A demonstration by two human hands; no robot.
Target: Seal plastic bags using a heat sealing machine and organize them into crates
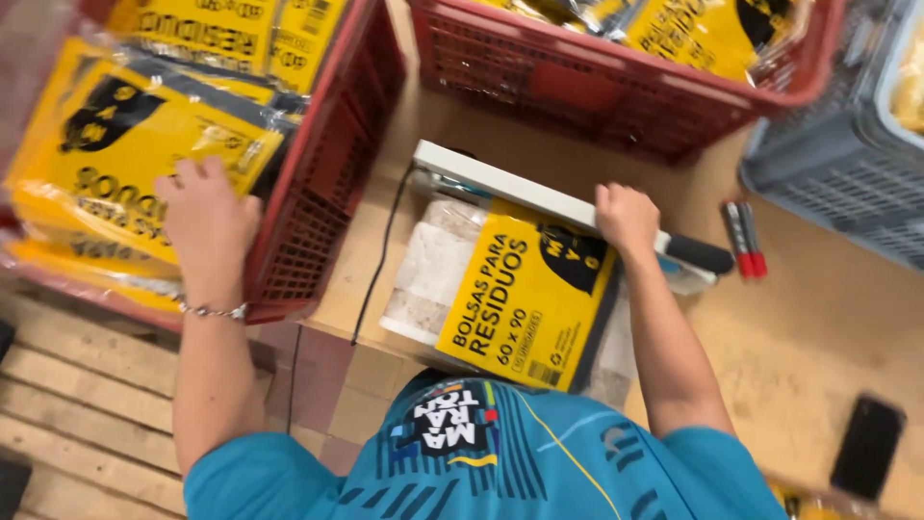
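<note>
- Under the sealer arm (539, 197), the yellow bag pack's (525, 294) far edge is hidden; its long axis runs near-to-far, tilted left
- right hand (626, 217) has its fingers closed round that arm; left hand (207, 217) lies fingers spread on packs in the red crate (322, 193), fingertips blurry

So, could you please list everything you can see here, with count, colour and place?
heat sealer: one, white bar with a black handle, middle of the table
yellow packet: one, yellow with black print, lying under the sealer bar
left crate: one, red, at the left, stacked with yellow packets
far crate: one, red, at the top, holding yellow packets
grey crate: one, grey-blue, at the right
markers: two, red and black, right of the sealer
phone: one, black, lower right of the table
cable: one, black, running off the table's left edge
table: one, tan
left hand: on the packets in the left crate
right hand: pressing on the sealer bar
</note>
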